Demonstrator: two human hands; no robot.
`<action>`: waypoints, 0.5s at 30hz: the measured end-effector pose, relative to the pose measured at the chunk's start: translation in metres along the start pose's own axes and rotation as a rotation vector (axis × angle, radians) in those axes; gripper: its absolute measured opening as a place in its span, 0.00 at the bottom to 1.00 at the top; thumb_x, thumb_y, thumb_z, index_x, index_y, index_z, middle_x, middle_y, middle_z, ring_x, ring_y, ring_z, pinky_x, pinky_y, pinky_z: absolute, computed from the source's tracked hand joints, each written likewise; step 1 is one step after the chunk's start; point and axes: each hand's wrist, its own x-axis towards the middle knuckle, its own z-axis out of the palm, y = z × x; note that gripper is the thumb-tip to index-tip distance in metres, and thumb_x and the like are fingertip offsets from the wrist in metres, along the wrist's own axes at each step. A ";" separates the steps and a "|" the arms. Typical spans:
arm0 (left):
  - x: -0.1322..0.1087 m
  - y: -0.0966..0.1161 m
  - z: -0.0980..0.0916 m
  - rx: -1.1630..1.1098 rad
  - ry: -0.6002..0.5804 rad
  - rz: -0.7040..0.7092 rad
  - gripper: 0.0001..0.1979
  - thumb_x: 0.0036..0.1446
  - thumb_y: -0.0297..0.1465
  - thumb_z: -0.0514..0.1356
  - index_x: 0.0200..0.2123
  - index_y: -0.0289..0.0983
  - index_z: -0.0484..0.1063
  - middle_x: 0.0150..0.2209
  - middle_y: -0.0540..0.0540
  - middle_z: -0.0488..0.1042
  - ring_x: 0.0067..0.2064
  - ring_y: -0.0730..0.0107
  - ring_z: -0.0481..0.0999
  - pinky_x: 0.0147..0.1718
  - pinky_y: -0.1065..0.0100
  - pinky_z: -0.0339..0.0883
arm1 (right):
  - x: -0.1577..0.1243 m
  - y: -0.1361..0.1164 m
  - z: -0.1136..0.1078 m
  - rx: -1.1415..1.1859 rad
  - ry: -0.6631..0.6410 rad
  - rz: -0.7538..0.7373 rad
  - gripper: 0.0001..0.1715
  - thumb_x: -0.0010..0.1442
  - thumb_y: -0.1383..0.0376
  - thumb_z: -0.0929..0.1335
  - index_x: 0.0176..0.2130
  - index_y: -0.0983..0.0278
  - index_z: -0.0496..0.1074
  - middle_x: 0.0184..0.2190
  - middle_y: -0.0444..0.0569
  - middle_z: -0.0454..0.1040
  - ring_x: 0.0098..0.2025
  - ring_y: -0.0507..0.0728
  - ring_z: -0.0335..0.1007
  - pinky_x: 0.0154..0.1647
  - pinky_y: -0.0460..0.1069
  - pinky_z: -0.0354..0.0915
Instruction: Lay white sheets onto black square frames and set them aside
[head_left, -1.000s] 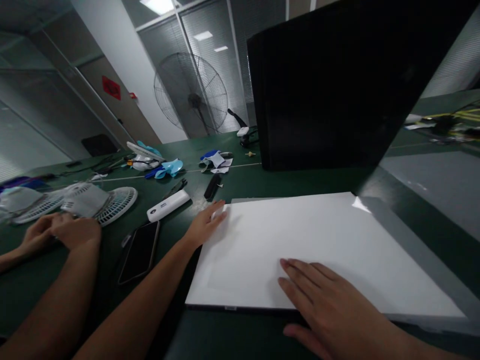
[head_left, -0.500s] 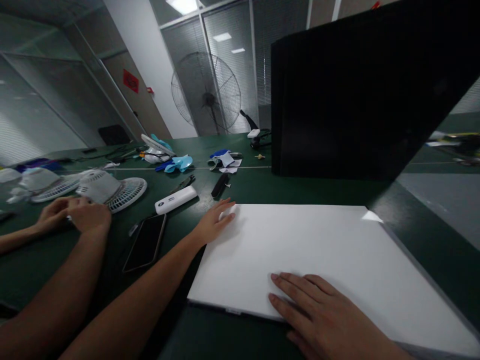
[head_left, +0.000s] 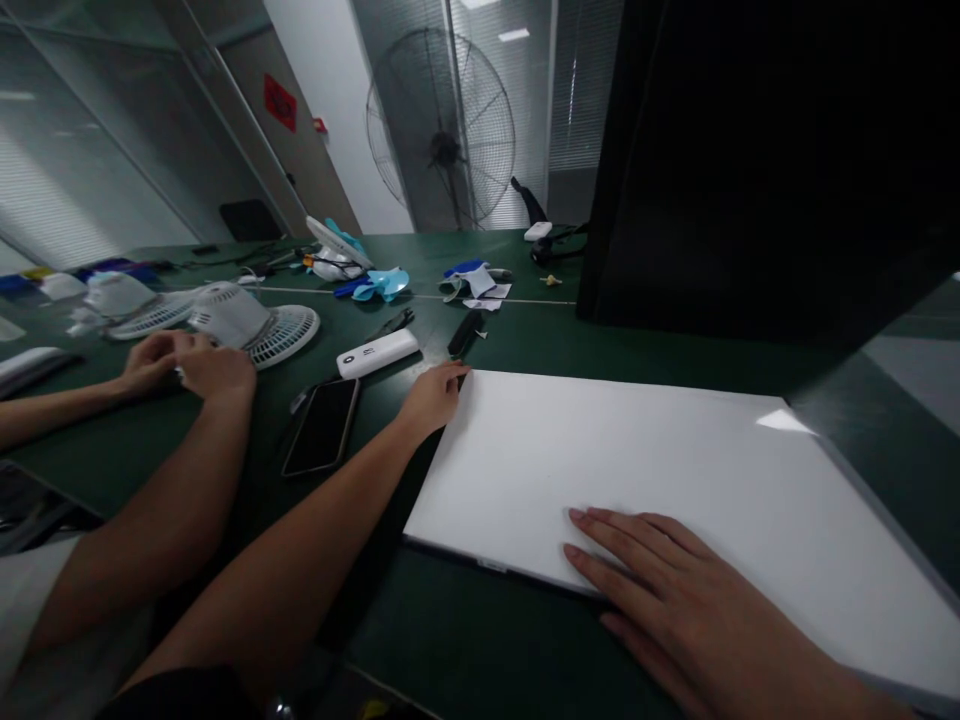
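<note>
A large white flat panel [head_left: 675, 450] lies on the dark green table [head_left: 487, 640] in front of me. My left hand [head_left: 433, 395] reaches to the panel's far left corner, its fingers curled over the edge there. My right hand [head_left: 660, 590] lies flat and open on the panel's near edge, fingers stretched out and pointing left. A tall black panel [head_left: 750, 160] stands upright just behind the white one.
Left of my arm lie a dark phone [head_left: 322, 425], a white power bank [head_left: 377, 352] and a black pen-like object [head_left: 465, 332]. A co-worker's hands [head_left: 214, 368] work at white fan parts [head_left: 277, 330]. Blue fan blades [head_left: 382, 283] and a standing fan [head_left: 442, 130] sit further back.
The view has shifted to the right and tilted. My left hand has slid from the panel's top surface to its corner edge. My right hand stays flat on the near edge.
</note>
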 end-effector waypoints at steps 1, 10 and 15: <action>0.000 0.000 0.000 0.003 -0.004 0.001 0.22 0.66 0.27 0.53 0.57 0.40 0.82 0.65 0.44 0.77 0.69 0.52 0.73 0.72 0.52 0.60 | 0.000 0.000 0.001 -0.002 0.011 -0.004 0.27 0.71 0.67 0.61 0.65 0.61 0.73 0.66 0.54 0.70 0.59 0.63 0.75 0.51 0.59 0.76; -0.011 0.015 -0.009 0.068 -0.027 0.016 0.22 0.70 0.41 0.57 0.60 0.40 0.78 0.65 0.42 0.77 0.66 0.50 0.75 0.69 0.51 0.63 | -0.002 -0.004 0.004 -0.109 0.117 -0.052 0.26 0.71 0.64 0.61 0.64 0.61 0.73 0.69 0.57 0.65 0.62 0.63 0.72 0.48 0.56 0.76; -0.012 0.016 -0.008 0.073 -0.035 0.011 0.27 0.74 0.46 0.51 0.66 0.39 0.72 0.69 0.40 0.72 0.71 0.49 0.69 0.71 0.51 0.59 | -0.029 0.054 -0.006 -0.142 0.099 0.194 0.30 0.75 0.56 0.61 0.71 0.58 0.64 0.75 0.60 0.52 0.71 0.72 0.60 0.57 0.68 0.70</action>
